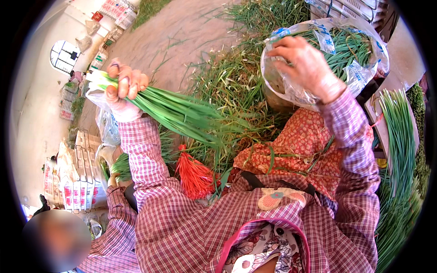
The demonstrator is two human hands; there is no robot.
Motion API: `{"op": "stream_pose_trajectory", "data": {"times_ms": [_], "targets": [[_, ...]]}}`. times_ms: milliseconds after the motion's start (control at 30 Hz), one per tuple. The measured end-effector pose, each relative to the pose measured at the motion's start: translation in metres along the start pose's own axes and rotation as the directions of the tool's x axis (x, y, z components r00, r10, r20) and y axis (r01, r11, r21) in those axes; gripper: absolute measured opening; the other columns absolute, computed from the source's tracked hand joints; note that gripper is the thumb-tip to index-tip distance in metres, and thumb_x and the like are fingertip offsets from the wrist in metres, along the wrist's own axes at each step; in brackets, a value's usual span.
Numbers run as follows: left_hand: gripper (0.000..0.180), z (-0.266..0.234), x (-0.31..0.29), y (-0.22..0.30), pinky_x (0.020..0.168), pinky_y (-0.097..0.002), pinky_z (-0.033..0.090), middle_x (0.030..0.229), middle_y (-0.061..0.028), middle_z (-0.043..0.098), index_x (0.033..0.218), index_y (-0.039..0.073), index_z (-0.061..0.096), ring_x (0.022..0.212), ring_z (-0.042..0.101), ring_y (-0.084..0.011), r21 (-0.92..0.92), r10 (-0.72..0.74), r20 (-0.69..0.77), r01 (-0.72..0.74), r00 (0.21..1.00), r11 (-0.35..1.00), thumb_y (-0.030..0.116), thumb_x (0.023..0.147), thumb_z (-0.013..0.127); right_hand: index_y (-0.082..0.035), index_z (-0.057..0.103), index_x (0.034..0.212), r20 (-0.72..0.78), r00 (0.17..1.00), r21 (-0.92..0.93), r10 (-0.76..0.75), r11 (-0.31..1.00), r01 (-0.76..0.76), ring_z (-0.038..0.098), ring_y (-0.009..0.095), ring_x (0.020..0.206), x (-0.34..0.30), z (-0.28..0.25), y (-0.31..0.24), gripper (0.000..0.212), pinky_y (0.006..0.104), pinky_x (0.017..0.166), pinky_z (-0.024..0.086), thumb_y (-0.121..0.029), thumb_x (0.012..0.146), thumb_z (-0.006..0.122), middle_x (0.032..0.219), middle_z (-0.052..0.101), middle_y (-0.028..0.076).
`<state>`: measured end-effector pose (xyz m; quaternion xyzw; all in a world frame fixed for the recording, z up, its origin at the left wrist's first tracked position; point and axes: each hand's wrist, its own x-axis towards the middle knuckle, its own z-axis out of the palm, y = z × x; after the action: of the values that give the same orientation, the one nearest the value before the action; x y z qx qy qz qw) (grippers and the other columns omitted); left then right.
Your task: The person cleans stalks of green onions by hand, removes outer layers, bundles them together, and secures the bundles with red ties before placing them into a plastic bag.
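One left hand (127, 86), one right hand (306, 63); one bunch of green stalks (180, 111) held; one open plastic bag (357, 76), far right; one bundle of red strings (193, 175), near; one window (63, 55), far left; one co-worker (116, 204), near left. Loose stalks (216, 84): too many to count.

Between the left hand (127, 84) and the right hand (305, 63), room lies open above the loose stalk litter (218, 82) and on toward the floor (150, 32), while the slanting green bundle (182, 109) and red strands (193, 175) obstruct nearer the body, and the clear plastic bag (357, 75) blocks the right, white crates (350, 11) beyond
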<state>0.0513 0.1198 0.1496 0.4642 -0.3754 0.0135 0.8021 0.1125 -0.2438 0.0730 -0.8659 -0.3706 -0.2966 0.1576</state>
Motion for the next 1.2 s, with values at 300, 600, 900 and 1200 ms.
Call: {"op": "stream_pose_trajectory", "data": {"times_ms": [300,600,900,1200], "targets": [[0.013,0.081,0.052,-0.013,0.066,-0.0289,0.036,0.065,0.0041,0.044,0.091,0.009,0.056,0.058,0.039,-0.0096,-0.048,0.101,-0.119,-0.107,0.988,0.993,0.008,0.081,0.062,0.008,0.033,0.129,-0.228,0.971,0.62,0.074,0.78,0.086,0.052,0.037,0.104,0.05,-0.018,-0.1,0.094,0.0425,0.092,0.041,-0.047,0.065,0.075,0.116,0.051,0.024],[0.009,0.146,0.119,-0.097,0.077,-0.0294,0.034,0.065,0.0011,0.036,0.086,0.005,0.049,0.065,0.038,-0.0111,-0.549,0.085,0.078,-0.029,0.993,0.835,0.001,0.08,0.055,-0.003,0.047,0.093,-0.233,0.938,0.35,0.255,0.922,-0.164,0.062,0.034,0.063,0.008,-0.068,-0.052,0.031,0.0442,0.055,0.05,-0.016,0.071,0.064,0.069,0.06,0.015],[0.016,0.165,0.189,-0.183,0.073,-0.0298,0.046,0.071,-0.0024,0.051,0.1,-0.002,0.055,0.064,0.049,-0.0149,-0.556,-0.036,0.175,0.129,0.984,0.821,0.008,0.087,0.054,-0.012,0.052,0.11,-0.264,0.834,-0.552,0.484,0.633,-0.543,0.065,0.025,0.074,-0.173,-0.209,0.047,0.044,0.0333,0.062,0.054,-0.012,0.07,0.07,0.091,0.064,0.007],[0.035,0.25,0.177,-0.315,0.083,-0.0291,0.048,0.103,-0.0087,0.061,0.114,0.005,0.056,0.092,0.06,-0.0164,0.22,-0.196,0.253,0.141,0.947,0.965,0.005,0.08,0.064,-0.014,0.05,0.112,-0.258,0.606,-0.627,0.752,0.347,-0.698,0.062,0.029,0.079,-0.318,-0.214,0.11,0.04,0.0388,0.061,0.048,-0.023,0.076,0.066,0.094,0.061,0.008]]}}
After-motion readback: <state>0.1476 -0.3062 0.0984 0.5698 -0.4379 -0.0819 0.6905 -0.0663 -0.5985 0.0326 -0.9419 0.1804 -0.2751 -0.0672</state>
